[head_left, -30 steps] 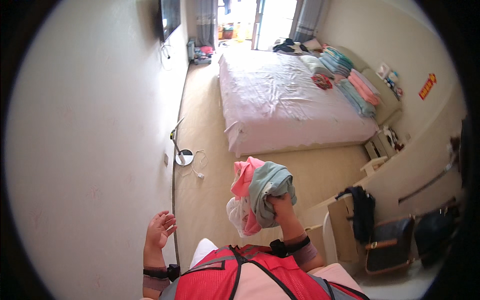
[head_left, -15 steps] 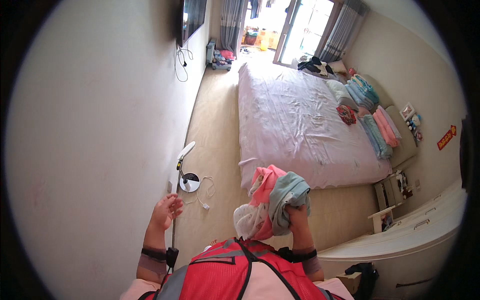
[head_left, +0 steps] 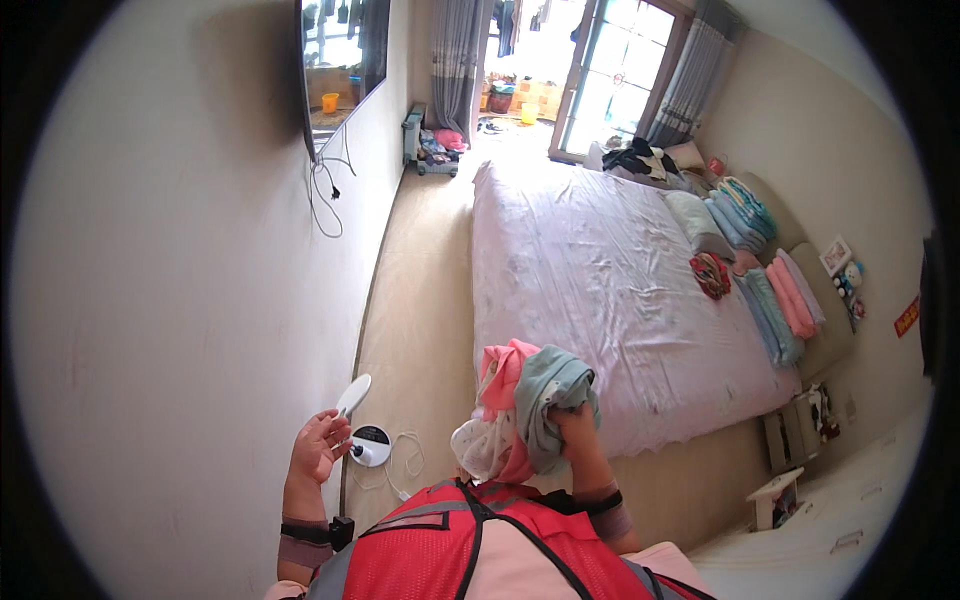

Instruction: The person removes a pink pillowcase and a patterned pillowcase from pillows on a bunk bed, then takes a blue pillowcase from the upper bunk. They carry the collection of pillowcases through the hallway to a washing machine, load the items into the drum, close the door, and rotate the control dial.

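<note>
My right hand (head_left: 575, 425) is closed on a bunched armful of clothes. A grey-green garment (head_left: 550, 395) lies nearest its fingers, with a pink cloth (head_left: 503, 372) and a white patterned cloth (head_left: 484, 447) hanging beside it. The bundle is held in front of my red vest, off the floor. My left hand (head_left: 321, 446) is raised near the wall, its fingers loosely bent and apart, holding nothing visible. In the picture it partly covers a white desk lamp (head_left: 372, 447) that stands on the floor beyond it.
A bed (head_left: 600, 290) with a pale sheet fills the middle right, with folded quilts (head_left: 785, 300) at its head. The lamp's white cord (head_left: 410, 460) trails on the floor. A wall television (head_left: 345, 70) hangs at left; an open suitcase (head_left: 437, 160) lies near the curtain.
My view has moved forward, bringing the lamp closer to me and the television further into view. The clothes stay in my right hand; my left hand remains raised and now overlaps the lamp.
</note>
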{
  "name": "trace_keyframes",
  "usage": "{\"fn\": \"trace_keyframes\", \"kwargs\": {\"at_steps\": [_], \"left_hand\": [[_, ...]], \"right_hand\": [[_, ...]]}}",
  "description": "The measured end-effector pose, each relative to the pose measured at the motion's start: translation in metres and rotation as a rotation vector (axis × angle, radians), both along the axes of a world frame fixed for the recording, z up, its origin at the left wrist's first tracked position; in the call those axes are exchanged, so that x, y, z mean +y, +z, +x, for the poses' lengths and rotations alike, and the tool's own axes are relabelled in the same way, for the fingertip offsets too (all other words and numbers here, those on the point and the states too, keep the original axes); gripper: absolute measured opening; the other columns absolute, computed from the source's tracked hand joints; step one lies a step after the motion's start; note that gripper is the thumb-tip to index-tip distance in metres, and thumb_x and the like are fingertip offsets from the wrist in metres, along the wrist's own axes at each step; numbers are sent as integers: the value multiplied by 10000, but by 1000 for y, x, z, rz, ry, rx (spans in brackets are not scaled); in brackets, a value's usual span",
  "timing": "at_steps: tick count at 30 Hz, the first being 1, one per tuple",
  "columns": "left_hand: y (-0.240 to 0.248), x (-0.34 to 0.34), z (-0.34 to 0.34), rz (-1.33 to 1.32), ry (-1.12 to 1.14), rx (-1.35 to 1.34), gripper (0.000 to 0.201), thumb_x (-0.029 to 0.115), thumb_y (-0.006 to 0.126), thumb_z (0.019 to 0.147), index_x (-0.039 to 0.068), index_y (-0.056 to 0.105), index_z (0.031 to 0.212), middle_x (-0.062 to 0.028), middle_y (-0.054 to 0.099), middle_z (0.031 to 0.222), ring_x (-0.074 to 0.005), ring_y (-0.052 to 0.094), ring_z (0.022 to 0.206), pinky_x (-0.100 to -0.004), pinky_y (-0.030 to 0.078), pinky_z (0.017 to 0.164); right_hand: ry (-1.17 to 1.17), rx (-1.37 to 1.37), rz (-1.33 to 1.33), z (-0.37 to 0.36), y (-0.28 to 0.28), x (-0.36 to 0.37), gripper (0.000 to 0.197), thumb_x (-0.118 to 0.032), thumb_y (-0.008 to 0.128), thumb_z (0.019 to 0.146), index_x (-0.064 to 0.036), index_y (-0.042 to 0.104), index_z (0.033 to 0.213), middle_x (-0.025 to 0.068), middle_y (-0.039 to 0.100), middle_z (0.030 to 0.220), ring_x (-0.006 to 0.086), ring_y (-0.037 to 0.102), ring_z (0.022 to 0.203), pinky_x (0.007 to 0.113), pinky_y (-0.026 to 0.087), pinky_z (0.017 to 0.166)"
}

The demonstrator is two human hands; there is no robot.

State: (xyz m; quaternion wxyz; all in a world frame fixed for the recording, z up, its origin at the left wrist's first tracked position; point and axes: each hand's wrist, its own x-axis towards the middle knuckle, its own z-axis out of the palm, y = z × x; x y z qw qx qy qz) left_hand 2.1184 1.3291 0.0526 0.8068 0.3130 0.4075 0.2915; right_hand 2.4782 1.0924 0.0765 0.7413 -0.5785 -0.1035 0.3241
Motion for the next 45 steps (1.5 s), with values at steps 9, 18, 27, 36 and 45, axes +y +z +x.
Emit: {"fn": "trace_keyframes", "kwargs": {"at_steps": [9, 18, 27, 36, 45], "left_hand": [[-16, 97, 82, -57, 165, -9, 261, 216, 525, 933, 90, 517, 1161, -75, 630, 997, -205, 621, 899, -396, 530, 760], [-44, 270, 180, -76, 194, 62, 227, 228, 530, 925, 113, 546, 1120, -48, 640, 974, -200, 619, 903, -420, 504, 793], [5, 451, 357, 73, -45, 84, 243, 198, 546, 929, 94, 527, 1147, -36, 631, 977, -156, 610, 887, -337, 514, 768], [-22, 582, 473, 37, -88, 20, 238, 185, 530, 934, 88, 522, 1152, -59, 625, 1006, -179, 609, 919, -362, 510, 792], [-3, 708, 566, -11, 63, 33, 238, 217, 536, 923, 107, 536, 1134, -60, 630, 1014, -197, 610, 940, -422, 495, 836]], "right_hand": [[65, -48, -29, 119, 3, 143, 479, 64, 699, 673, 38, 574, 1135, 113, 631, 1080, 244, 619, 966, 358, 501, 837], [15, 2, -31, 234, -12, 277, 471, 62, 641, 693, 9, 582, 1157, 89, 630, 1055, 237, 619, 966, 349, 502, 836], [-105, 32, -143, 332, 24, 402, 581, 54, 601, 707, -47, 496, 1269, 111, 582, 1153, 257, 591, 1022, 387, 506, 852], [-124, 10, -57, 476, -24, 535, 491, 64, 634, 701, 15, 565, 1184, 99, 618, 1092, 240, 611, 971, 365, 497, 837], [113, -83, -167, 611, 5, 719, 471, 52, 589, 713, 4, 555, 1180, 120, 629, 1038, 276, 634, 931, 391, 531, 791]]}}
